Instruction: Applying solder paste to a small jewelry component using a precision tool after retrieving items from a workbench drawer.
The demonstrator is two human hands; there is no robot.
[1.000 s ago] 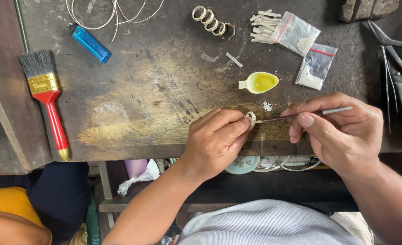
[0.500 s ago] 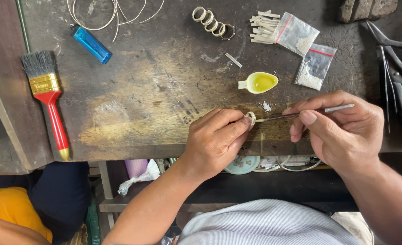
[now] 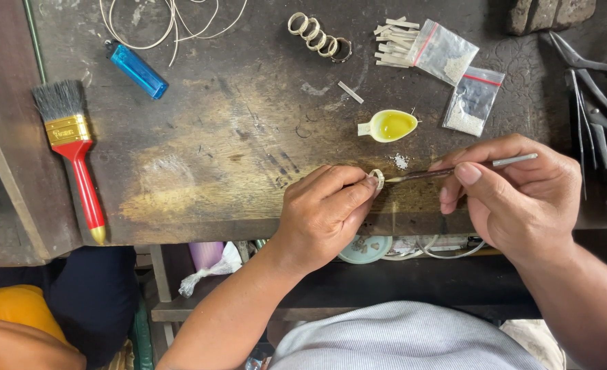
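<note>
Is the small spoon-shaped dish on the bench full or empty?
Partly full: the small dish sits upright on the bench, with a pool of yellow liquid showing in its bowl.

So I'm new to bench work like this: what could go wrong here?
The small pale ring is pinched only at the left hand's fingertips by the bench edge, so it might slip and drop. The thin metal tool in the right hand works near the spoon-shaped dish of yellow liquid, which a stray nudge could spill.
</note>
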